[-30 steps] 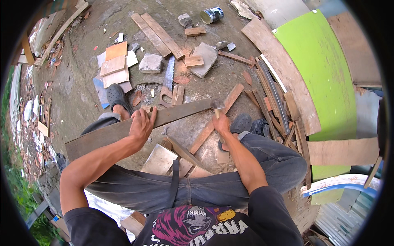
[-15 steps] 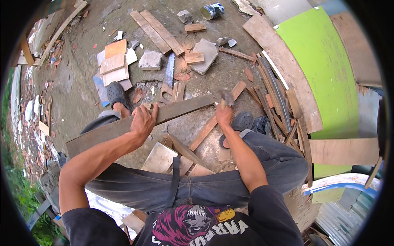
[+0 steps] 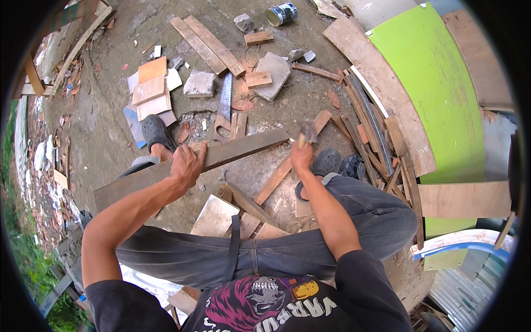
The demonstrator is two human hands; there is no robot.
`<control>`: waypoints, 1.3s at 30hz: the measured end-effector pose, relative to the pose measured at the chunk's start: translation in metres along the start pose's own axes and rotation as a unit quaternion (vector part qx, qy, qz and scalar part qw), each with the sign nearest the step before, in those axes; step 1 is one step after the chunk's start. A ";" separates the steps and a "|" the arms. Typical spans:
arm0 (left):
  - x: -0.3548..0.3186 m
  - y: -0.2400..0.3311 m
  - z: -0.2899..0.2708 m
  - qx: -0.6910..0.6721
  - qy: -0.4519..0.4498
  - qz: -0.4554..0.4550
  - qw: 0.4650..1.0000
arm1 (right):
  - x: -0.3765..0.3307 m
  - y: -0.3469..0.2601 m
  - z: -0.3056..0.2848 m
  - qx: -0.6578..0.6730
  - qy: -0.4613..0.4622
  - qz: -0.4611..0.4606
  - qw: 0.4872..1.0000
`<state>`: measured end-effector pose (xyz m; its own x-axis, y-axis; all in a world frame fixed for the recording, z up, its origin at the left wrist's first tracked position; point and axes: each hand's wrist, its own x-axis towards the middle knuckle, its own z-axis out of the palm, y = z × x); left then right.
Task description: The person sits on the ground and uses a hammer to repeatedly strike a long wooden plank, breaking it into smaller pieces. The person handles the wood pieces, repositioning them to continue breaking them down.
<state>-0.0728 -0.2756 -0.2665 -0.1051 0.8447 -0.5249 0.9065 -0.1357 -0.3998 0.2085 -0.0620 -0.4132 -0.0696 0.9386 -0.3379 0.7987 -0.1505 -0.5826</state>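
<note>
A long grey-brown wooden plank (image 3: 243,146) slants across in front of me, its left end broad over my left leg and its far end narrow. My left hand (image 3: 187,166) is closed over the plank's upper edge near the middle. Beyond the plank's right end, my right hand (image 3: 301,157) grips a hammer (image 3: 307,133) by its handle, close to the head. The hammer is held near the plank's tip, apart from it as far as I can see. Underneath lies a reddish-brown wood strip (image 3: 275,181), slanting between my feet.
A handsaw (image 3: 225,105) lies beyond the plank, near two long boards (image 3: 207,44) and grey stones (image 3: 199,84). Thin wood panels (image 3: 150,88) are piled at left. Timber strips (image 3: 369,124) and a green sheet (image 3: 426,88) line the right. A tin can (image 3: 281,14) rests far off.
My left hand has moved slightly left and down, with the plank still under it. The right hand and hammer stay nearly in place; the whole view shifts slightly.
</note>
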 end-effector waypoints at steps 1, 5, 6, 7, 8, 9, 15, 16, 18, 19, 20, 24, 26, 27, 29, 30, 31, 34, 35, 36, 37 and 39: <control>0.003 0.010 0.016 0.044 0.049 0.000 0.998 | -0.010 0.026 0.014 -0.040 -0.070 0.043 0.996; 0.009 0.001 -0.019 -0.072 -0.070 0.011 0.995 | -0.013 0.028 0.012 -0.080 -0.068 0.005 0.994; 0.007 -0.001 -0.015 -0.066 -0.068 0.012 0.995 | -0.012 0.020 0.006 -0.019 -0.099 0.044 0.994; 0.005 -0.005 -0.010 -0.060 -0.066 0.006 0.996 | -0.005 -0.014 -0.012 0.043 -0.131 0.076 0.988; 0.006 -0.010 -0.007 -0.049 -0.060 0.005 0.997 | 0.001 -0.036 -0.024 0.107 -0.158 0.113 0.975; 0.012 -0.016 -0.006 -0.055 -0.073 0.006 0.996 | 0.008 -0.043 -0.030 0.132 -0.139 0.118 0.974; 0.022 -0.063 -0.044 -0.052 -0.024 0.000 0.998 | 0.041 -0.061 -0.043 0.245 -0.086 0.169 0.951; 0.022 -0.071 -0.054 -0.045 -0.032 0.002 0.998 | 0.041 -0.061 -0.042 0.263 -0.070 0.169 0.947; 0.024 -0.083 -0.053 -0.057 0.011 -0.029 0.998 | 0.043 -0.062 -0.037 0.301 -0.037 0.172 0.937; 0.029 -0.087 -0.054 -0.057 0.030 -0.032 0.997 | 0.045 -0.057 -0.036 0.300 -0.030 0.179 0.937; 0.029 -0.091 -0.051 -0.059 0.046 -0.041 0.996 | 0.042 -0.052 -0.032 0.296 -0.030 0.183 0.937; 0.052 -0.090 -0.004 -0.156 0.024 -0.046 0.986 | 0.025 -0.032 -0.018 0.244 -0.025 0.172 0.954; 0.076 -0.091 0.031 -0.148 0.021 -0.034 0.988 | 0.040 0.022 0.003 0.180 -0.002 0.143 0.973; 0.084 -0.093 0.044 -0.159 0.015 -0.025 0.987 | 0.043 0.049 0.010 0.144 0.005 0.132 0.981; 0.089 -0.096 0.074 -0.161 -0.014 -0.019 0.987 | 0.031 0.057 0.011 0.120 -0.004 0.131 0.984; 0.095 -0.097 0.092 -0.165 -0.018 -0.016 0.986 | 0.026 0.056 0.009 0.109 -0.008 0.130 0.985; 0.090 -0.098 0.117 -0.169 -0.030 -0.024 0.985 | 0.008 0.014 -0.011 0.106 -0.058 0.135 0.983; 0.116 -0.092 0.140 -0.165 -0.046 -0.020 0.985 | 0.004 0.020 -0.013 0.124 -0.093 0.166 0.974; 0.122 -0.091 0.145 -0.164 -0.043 -0.018 0.985 | 0.004 0.020 -0.012 0.120 -0.095 0.169 0.974; 0.128 -0.090 0.150 -0.163 -0.041 -0.016 0.986 | 0.004 0.021 -0.010 0.115 -0.098 0.172 0.973; 0.132 -0.088 0.151 -0.153 -0.053 -0.008 0.987 | 0.004 0.019 -0.008 0.111 -0.102 0.172 0.973; 0.144 -0.080 0.151 -0.181 -0.002 -0.003 0.983 | 0.011 0.038 0.009 0.077 -0.083 0.130 0.985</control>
<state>-0.2226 -0.2212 -0.4240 -0.1125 0.8429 -0.5262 0.9919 0.0637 -0.1100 0.2329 -0.0599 -0.4455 0.0180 0.8000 -0.5998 0.7030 -0.4367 -0.5613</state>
